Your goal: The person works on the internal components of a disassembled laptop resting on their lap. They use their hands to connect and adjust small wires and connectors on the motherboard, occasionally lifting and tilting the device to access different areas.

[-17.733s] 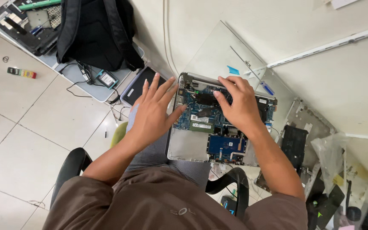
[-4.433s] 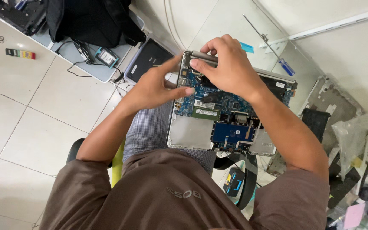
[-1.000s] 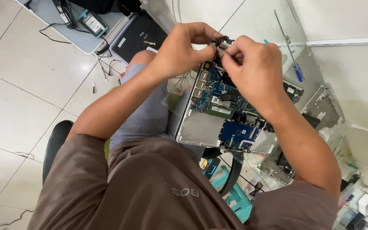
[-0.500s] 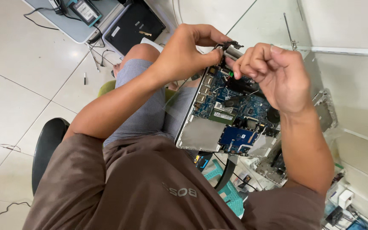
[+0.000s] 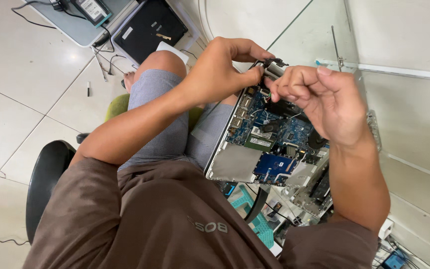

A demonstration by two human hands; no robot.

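Two hands meet at the far corner of an opened laptop base [image 5: 255,149] resting on the person's lap. Left hand [image 5: 220,72] pinches a small metal hinge piece [image 5: 270,67] at that corner; right hand [image 5: 324,99], fingers curled, pinches beside it. Blue circuit board [image 5: 274,132] exposed below.

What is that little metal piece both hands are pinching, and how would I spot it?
Find the opened laptop base with its blue circuit board on the person's lap. At its far edge, the left hand and right hand meet on a small silver hinge piece, the only shiny metal part raised above the board.
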